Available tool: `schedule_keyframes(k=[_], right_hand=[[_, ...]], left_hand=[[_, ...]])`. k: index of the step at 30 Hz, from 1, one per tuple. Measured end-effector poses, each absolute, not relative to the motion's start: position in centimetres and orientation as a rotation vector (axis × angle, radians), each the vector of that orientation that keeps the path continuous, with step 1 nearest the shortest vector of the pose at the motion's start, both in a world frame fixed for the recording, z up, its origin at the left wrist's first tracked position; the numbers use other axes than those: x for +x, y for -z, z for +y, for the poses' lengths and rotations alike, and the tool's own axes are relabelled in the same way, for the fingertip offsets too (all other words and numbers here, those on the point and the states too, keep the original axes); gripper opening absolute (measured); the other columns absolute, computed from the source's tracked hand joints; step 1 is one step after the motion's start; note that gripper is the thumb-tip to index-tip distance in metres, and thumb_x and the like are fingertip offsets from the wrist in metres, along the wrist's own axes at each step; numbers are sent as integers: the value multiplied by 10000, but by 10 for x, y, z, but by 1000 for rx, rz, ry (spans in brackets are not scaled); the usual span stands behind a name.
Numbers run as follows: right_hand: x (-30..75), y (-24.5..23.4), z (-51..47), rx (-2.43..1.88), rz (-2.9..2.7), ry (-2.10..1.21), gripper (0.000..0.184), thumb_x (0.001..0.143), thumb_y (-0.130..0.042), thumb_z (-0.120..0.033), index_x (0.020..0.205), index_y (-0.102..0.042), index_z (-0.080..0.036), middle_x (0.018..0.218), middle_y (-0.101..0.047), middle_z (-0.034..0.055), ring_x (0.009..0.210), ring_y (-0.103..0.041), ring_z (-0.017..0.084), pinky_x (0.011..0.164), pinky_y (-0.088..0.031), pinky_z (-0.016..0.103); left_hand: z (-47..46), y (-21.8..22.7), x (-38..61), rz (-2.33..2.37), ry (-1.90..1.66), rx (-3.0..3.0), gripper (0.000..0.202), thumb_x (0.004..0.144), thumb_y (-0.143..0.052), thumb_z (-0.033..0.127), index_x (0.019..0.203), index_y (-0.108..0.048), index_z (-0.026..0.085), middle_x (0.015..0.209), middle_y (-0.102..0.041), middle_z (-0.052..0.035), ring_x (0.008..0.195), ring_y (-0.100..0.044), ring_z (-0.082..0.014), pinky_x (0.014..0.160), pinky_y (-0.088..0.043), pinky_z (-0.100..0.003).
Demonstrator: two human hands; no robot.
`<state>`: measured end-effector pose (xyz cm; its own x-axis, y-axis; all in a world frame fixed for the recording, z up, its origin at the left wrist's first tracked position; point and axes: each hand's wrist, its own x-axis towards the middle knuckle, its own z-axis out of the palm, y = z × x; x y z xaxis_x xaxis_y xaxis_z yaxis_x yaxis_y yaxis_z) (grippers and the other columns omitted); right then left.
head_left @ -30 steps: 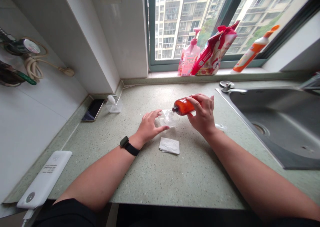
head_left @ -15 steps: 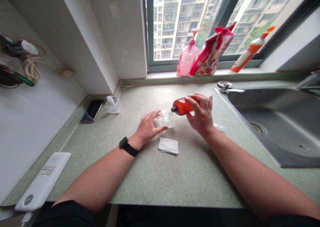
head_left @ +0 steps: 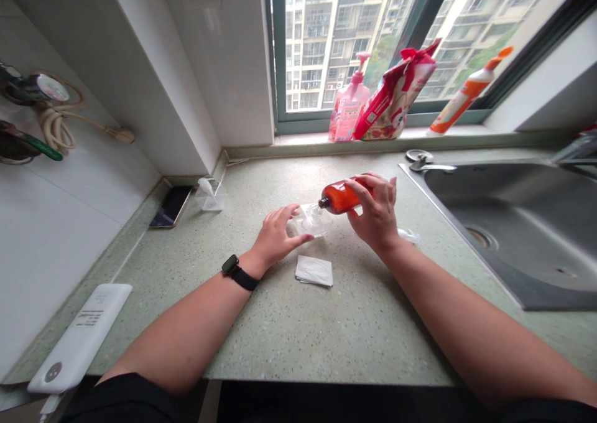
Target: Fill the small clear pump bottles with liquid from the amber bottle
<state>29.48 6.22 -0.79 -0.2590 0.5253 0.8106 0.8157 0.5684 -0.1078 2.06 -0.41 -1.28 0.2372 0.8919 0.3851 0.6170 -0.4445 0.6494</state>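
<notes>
My right hand is closed around an amber bottle, tipped nearly on its side with its dark open neck pointing left. Clear liquid seems to run from the neck into a small clear plastic container on the counter. Thumb and fingers of my left hand grip that container from the left side. A folded white tissue lies on the counter just in front of it. Partly hidden behind my right wrist is a small clear-and-white item whose kind I cannot make out.
A steel sink is set into the speckled counter on the right. At the left are a phone, a clear box with a white pump head and a white power bank. Bottles and a red bag stand on the sill.
Both hands keep almost the same place, and the bottle stays tilted over the container. The liquid inside the container looks slightly different.
</notes>
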Motion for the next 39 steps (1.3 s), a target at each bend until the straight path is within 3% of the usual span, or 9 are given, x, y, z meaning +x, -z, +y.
schedule_keyframes(k=[18, 39], right_hand=[[295, 7, 61, -1094, -1941, 404, 835, 817, -665, -63, 1544, -486, -433, 1418, -574, 73, 1445, -521, 384, 1299, -224, 782], [295, 7, 63, -1048, -1916, 463, 756, 845, -683, -65, 1507, -526, -396, 1382, -589, 75, 1463, -504, 384, 1295, -236, 778]], left_hand=[[-4, 12, 21, 1384, -1043, 2157, 808, 876, -821, 691, 1511, -526, 287, 1362, -727, -130, 1234, -709, -339, 1104, -530, -590], [-3, 15, 20, 1375, -1054, 2153, 822, 874, -827, 684, 1515, -523, 268, 1322, -732, -137, 1227, -704, -343, 1089, -535, -586]])
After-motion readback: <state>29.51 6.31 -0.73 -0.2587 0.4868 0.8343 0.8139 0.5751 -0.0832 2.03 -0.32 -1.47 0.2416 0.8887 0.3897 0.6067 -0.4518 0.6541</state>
